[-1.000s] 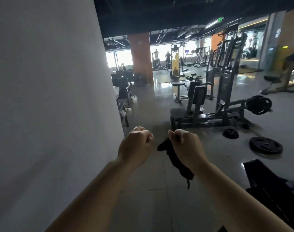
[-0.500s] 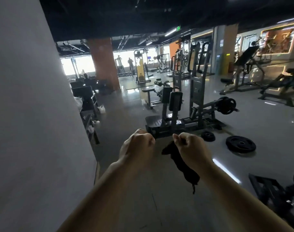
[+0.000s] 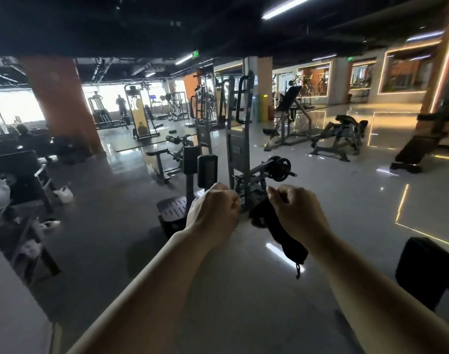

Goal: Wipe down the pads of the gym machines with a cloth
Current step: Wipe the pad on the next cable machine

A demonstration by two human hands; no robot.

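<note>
- Glossy grey floor (image 3: pixel 243 302) filled the gym, strip lights reflecting in it at right of frame.
- Right hand (image 3: pixel 297 213), centre frame, was curled tight around a dark cloth (image 3: pixel 284 238), whose loose end hung down beneath the wrist.
- Left hand (image 3: pixel 213 213) sat just beside it, fisted; whether it pinched a corner of the cloth I couldn't tell.
- Directly behind the hands stood a plate-loaded machine (image 3: pixel 238 154) with two upright pads (image 3: pixel 207 169), apart from the cloth.
- Benches stood further off, upper right.
- By my reckoning no wiping showed underway; every pad seemingly remained to do.
</note>
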